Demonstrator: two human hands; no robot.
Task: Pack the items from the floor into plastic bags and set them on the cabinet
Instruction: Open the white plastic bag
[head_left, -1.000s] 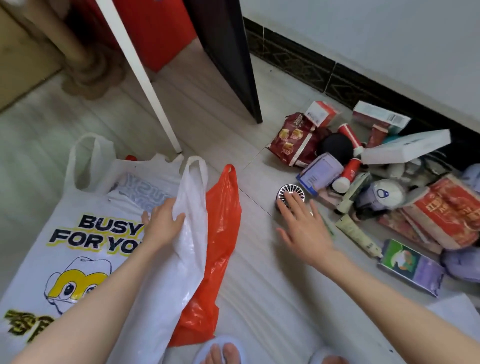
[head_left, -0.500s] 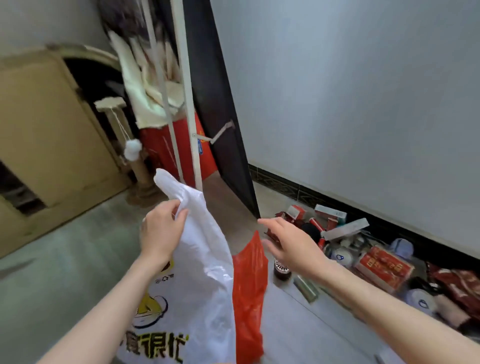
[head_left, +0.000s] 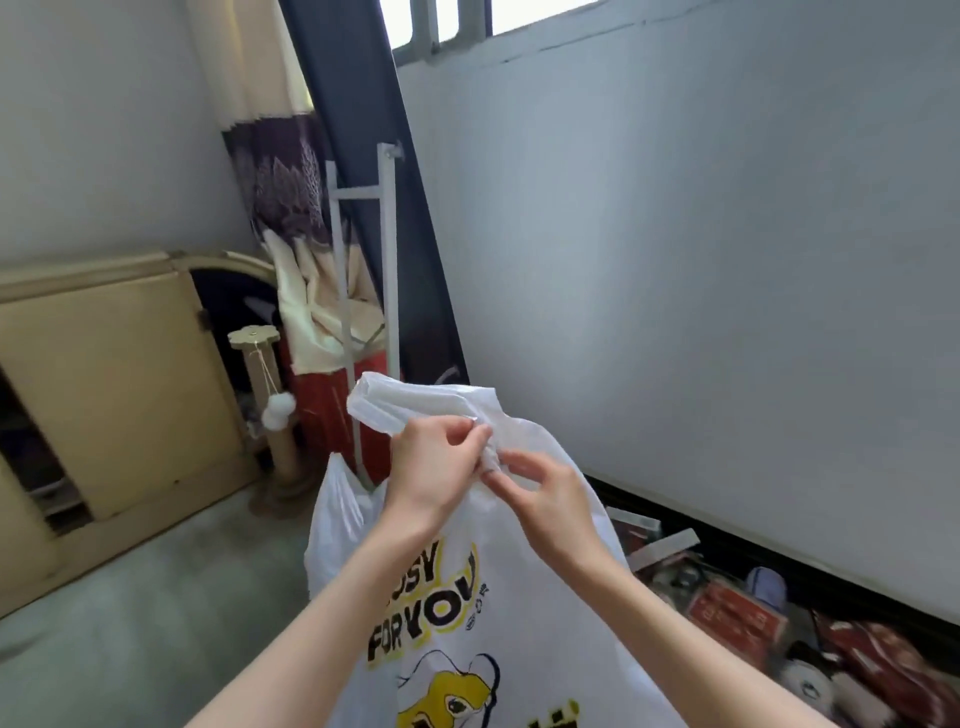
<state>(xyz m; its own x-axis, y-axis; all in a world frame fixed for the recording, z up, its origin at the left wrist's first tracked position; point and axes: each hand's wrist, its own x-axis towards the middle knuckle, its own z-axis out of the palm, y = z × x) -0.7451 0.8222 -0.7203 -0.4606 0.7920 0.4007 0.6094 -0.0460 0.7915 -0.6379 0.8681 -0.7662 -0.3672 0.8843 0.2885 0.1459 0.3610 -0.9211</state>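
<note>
A white plastic bag (head_left: 467, 613) printed "BUSY FOR YOU" with a yellow cartoon hangs raised in front of me. My left hand (head_left: 431, 467) grips the bunched top of the bag just below its handle loop. My right hand (head_left: 540, 493) pinches the same crumpled plastic at the bag's mouth, fingertips close to my left thumb. A pile of items (head_left: 779, 634) lies on the floor along the wall at lower right: red packets, boxes and white round things, partly hidden behind the bag and my right forearm.
A tan cabinet (head_left: 104, 384) stands at left. A cat scratching post (head_left: 270, 410) with a hanging pompom, a white metal rack (head_left: 387, 260), a red bin and a leaning dark panel (head_left: 374, 156) fill the corner. Grey floor (head_left: 145, 613) lies at lower left.
The white bag has been lifted off the floor to chest height. My right hand left the floor items and joined my left at the bag's top. The view tilted upward; the orange bag is out of sight.
</note>
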